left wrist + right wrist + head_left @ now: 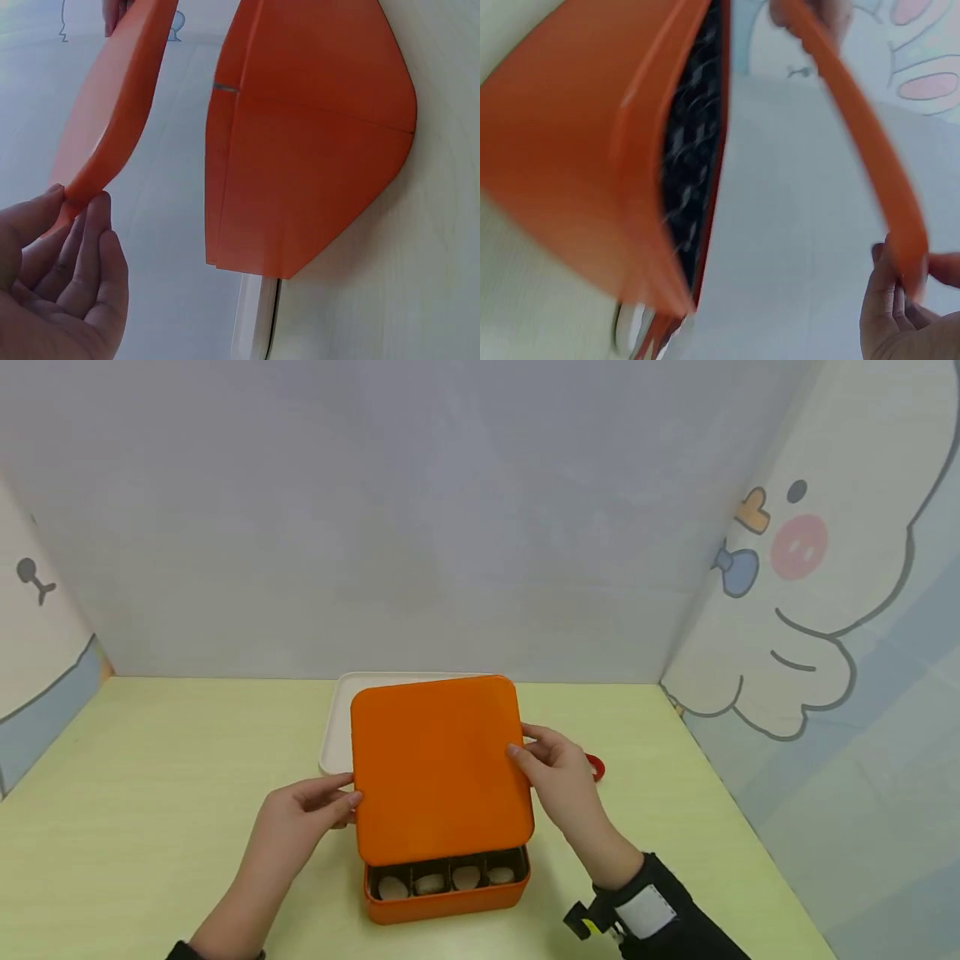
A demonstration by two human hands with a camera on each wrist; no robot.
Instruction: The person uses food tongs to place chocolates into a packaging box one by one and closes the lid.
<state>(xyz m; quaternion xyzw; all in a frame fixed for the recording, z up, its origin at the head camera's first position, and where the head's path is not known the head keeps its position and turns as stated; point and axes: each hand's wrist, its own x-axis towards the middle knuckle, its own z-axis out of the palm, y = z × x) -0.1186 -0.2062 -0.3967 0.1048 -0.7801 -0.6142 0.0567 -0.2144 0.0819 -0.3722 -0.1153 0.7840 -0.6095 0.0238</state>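
An orange square lid (442, 768) is held up over the orange box (450, 907), tilted in the head view. My left hand (300, 822) pinches the lid's left edge between thumb and fingers. On the opposite edge, my right hand (557, 777) grips it the same way. In both wrist views a gap separates the lid (109, 105) from the box (577, 142). Along the box's near side, dark compartments (694, 142) show, with several pale round pieces (466, 877) in them; the lid hides the rest of the inside in the head view.
Behind the lid lies a white tray (339, 735), partly covered by it. A red ring-shaped handle (596, 767) shows just beyond my right hand. The pale yellow table (187, 760) ends at a grey back wall, with cartoon-printed panels (810, 610) at the sides.
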